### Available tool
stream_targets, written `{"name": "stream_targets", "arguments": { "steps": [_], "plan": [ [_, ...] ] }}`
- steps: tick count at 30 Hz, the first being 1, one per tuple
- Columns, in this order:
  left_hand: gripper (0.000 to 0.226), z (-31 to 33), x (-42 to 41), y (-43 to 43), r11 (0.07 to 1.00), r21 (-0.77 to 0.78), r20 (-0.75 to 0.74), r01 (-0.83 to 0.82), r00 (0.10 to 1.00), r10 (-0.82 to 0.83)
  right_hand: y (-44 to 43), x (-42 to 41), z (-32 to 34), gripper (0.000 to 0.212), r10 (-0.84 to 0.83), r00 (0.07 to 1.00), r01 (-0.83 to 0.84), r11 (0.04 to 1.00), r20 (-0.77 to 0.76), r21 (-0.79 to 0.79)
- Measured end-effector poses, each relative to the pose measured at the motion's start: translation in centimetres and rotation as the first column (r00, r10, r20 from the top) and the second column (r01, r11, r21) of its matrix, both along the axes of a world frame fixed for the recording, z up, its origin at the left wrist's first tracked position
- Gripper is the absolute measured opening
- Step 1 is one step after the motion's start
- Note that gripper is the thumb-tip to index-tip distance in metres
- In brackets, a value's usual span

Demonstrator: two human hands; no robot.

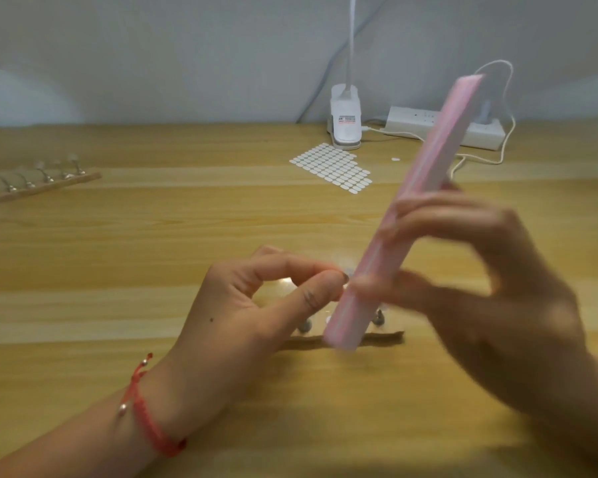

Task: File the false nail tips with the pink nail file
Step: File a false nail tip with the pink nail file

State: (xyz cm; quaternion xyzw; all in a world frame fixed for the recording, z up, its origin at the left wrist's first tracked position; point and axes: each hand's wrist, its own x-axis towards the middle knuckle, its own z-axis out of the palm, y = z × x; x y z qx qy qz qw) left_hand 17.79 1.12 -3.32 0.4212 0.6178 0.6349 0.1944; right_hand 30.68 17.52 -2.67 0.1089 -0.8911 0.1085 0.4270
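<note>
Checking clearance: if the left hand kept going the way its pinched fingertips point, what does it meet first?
The long pink nail file held by the right hand. The left hand, pinching a small greyish item, points right at the file's lower section, seemingly touching it; blur hides the exact gap.

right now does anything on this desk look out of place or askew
One small white tab lies loose on the table, apart from the sticker sheet. The spare nail stand sits at a slant.

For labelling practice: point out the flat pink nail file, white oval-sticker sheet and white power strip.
Flat pink nail file (441, 150): head view, upper half.
White oval-sticker sheet (328, 165): head view, middle.
White power strip (411, 120): head view, left end.
</note>
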Motion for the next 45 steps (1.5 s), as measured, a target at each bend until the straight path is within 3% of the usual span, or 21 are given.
{"name": "stream_targets", "arguments": {
  "steps": [2, 4, 6, 9, 11, 14, 18, 21, 22, 26, 29, 33, 37, 40, 42, 45],
  "plan": [
    [0.022, 0.0, 0.0, 0.0, 1.0, 0.008, 0.025, 0.009, 1.0, -0.009, 0.0, -0.1, 0.0, 0.021, -0.005, 1.0, 0.005, 0.997, -0.003, 0.075],
    [0.021, -0.1, -0.2, 0.0, 1.0, 0.001, -0.007, 0.002, 1.0, -0.002, 0.4, -0.2, 0.2, 0.027, -0.036, 0.999, 0.036, 0.998, -0.014, 0.041],
    [0.016, -0.1, -0.1, 0.0, 1.0, 0.016, -0.017, 0.002, 1.0, -0.002, -0.3, -0.2, -0.2, 0.029, 0.03, 1.0, -0.03, 0.999, 0.006, -0.016],
    [0.012, -0.1, -0.1, 0.1, 0.999, 0.033, -0.016, 0.003, 1.0, -0.002, -0.7, -0.3, -0.4, 0.041, 0.079, 0.997, -0.08, 0.996, 0.022, 0.047],
    [0.015, -0.3, -0.3, 0.0, 0.999, 0.021, -0.072, -0.039, 0.997, 0.04, -0.3, -0.3, -0.1, 0.036, 0.025, 1.0, -0.025, 1.0, 0.015, -0.001],
    [0.017, -0.2, -0.2, 0.1, 0.997, 0.053, -0.147, -0.064, 0.987, 0.071, -1.2, -0.2, -0.6, 0.028, 0.104, 0.993, -0.103, 0.994, 0.054, -0.017],
    [0.014, -0.3, -0.4, 0.1, 0.982, 0.053, -0.378, -0.181, 0.907, 0.187, -0.9, -0.5, 0.2, 0.02, 0.018, 0.999, -0.017, 1.0, 0.043, -0.023],
    [0.025, -0.3, -0.5, 0.1, 0.98, 0.07, -0.461, -0.187, 0.865, 0.198, -1.7, -0.2, -0.1, 0.019, 0.118, 0.983, -0.121, 0.993, 0.138, 0.013],
    [0.029, -0.4, -0.5, 0.1, 0.98, 0.078, -0.488, -0.184, 0.85, 0.199, -1.9, -0.2, -0.1, 0.02, 0.14, 0.974, -0.141, 0.99, 0.177, -0.007],
    [0.013, -0.6, -0.7, 0.2, 0.971, 0.1, -0.526, -0.219, 0.817, 0.238, -1.0, -0.6, 0.6, 0.037, 0.062, 0.986, 0.013, 0.901, 0.158, -0.433],
    [0.024, -0.6, -0.5, 0.2, 0.975, 0.09, -0.508, -0.204, 0.832, 0.221, -2.5, -0.3, -0.7, 0.038, 0.101, 0.963, -0.017, 0.948, 0.249, -0.319],
    [0.03, -0.5, -0.5, 0.2, 0.975, 0.081, -0.486, -0.209, 0.845, 0.221, -1.2, -0.3, 0.2, 0.028, 0.035, 0.99, -0.015, 0.99, 0.14, -0.143],
    [0.021, -0.7, -0.5, 0.0, 0.982, 0.039, -0.534, -0.184, 0.827, 0.176, -2.0, -0.2, -0.5, 0.02, 0.16, 0.976, -0.168, 0.985, 0.151, 0.045],
    [0.018, -0.6, -0.5, 0.1, 0.974, 0.036, -0.471, -0.224, 0.856, 0.214, -0.6, -0.4, 0.1, 0.026, 0.048, 0.987, -0.034, 0.996, 0.154, -0.087],
    [0.024, -0.6, -0.2, 0.2, 0.978, 0.034, -0.418, -0.204, 0.886, 0.199, -1.4, -0.3, 0.3, 0.019, 0.109, 0.98, -0.069, 0.971, 0.168, -0.23],
    [0.026, -0.6, -0.1, 0.2, 0.988, 0.028, -0.329, -0.149, 0.932, 0.15, -2.0, -0.2, -0.5, 0.022, 0.149, 0.98, -0.144, 0.989, 0.132, -0.044]
  ]
}}
